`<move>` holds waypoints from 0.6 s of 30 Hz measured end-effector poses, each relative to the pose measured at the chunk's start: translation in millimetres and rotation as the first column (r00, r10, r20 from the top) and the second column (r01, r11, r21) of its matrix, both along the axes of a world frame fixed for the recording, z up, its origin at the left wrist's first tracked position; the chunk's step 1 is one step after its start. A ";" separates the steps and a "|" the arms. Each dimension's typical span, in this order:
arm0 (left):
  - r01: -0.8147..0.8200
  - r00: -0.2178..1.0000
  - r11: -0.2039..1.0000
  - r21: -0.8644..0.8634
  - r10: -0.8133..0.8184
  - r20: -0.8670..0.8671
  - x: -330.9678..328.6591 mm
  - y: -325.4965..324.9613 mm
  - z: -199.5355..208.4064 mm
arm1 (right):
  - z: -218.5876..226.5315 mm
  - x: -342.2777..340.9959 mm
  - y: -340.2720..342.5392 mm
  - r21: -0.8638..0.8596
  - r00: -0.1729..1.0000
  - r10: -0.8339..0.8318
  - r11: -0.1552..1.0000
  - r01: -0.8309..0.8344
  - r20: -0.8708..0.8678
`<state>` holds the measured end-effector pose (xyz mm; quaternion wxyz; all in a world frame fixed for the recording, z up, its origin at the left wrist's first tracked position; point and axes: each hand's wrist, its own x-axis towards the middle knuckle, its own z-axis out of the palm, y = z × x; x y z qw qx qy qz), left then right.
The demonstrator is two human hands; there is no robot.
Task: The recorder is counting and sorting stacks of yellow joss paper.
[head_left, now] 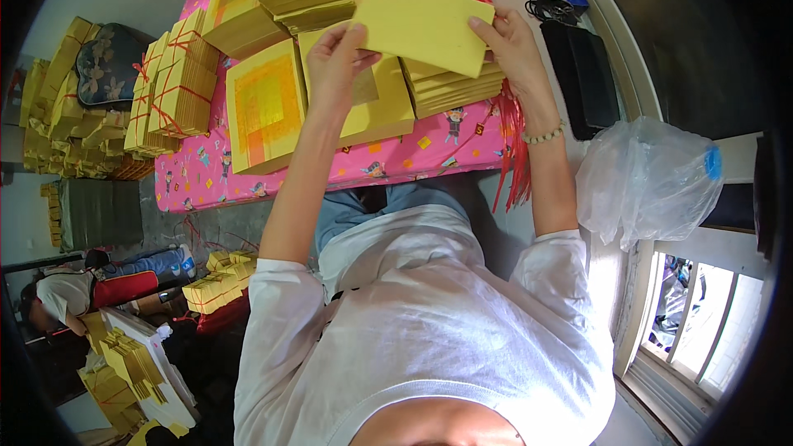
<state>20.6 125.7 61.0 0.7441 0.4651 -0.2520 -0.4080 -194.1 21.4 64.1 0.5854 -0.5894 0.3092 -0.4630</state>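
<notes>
Paper (423,23), yellow, at 12 o'clock, held up over pink bench (347,167); left hand (334,54) pinches its 9 o'clock side, right hand (509,43) its 3 o'clock side, thumb on top. Orange-printed stack (268,107) at 10 o'clock, red strings (516,161) at 2, clear bag (632,186) at 3.

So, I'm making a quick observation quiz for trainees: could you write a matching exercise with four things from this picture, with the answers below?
Things
1. Yellow rectangular piece
2. Beaded bracelet
3. Plastic bag
4. Cushion

Places and looks
A. Translucent, with a blue patch
B. Dark, with a flower pattern
C. Held between the left hand and the right hand
D. Around the right wrist

Right pairs: 1-C, 2-D, 3-A, 4-B
</notes>
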 end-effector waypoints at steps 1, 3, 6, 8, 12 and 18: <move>0.077 0.995 0.994 0.081 -0.081 0.050 -1.1 -6.3 -6.8 | -9.2 -5.0 -12.5 -0.033 0.996 -0.056 0.998 0.054 -0.071; 0.154 0.970 0.962 0.226 -0.191 0.151 -14.1 -14.2 -8.6 | -29.5 -15.9 -37.0 -0.067 0.982 -0.125 0.991 0.116 -0.144; 0.158 0.885 0.913 0.375 -0.300 0.357 -16.6 -25.0 -20.0 | -45.5 -17.2 -59.3 -0.175 0.905 -0.256 0.963 0.207 -0.339; 0.092 0.823 0.907 0.411 -0.302 0.482 -13.8 -34.6 -34.9 | -43.9 -14.9 -61.9 -0.370 0.743 -0.377 0.910 0.187 -0.554; -0.059 0.581 0.843 0.534 -0.406 0.705 -20.1 -37.2 -39.9 | -62.0 -18.0 -72.3 -0.452 0.723 -0.393 0.883 0.124 -0.568; -0.093 0.425 0.827 0.555 -0.471 0.773 -35.2 -22.8 -31.5 | -74.5 -23.1 -67.0 -0.365 0.647 -0.305 0.930 0.043 -0.699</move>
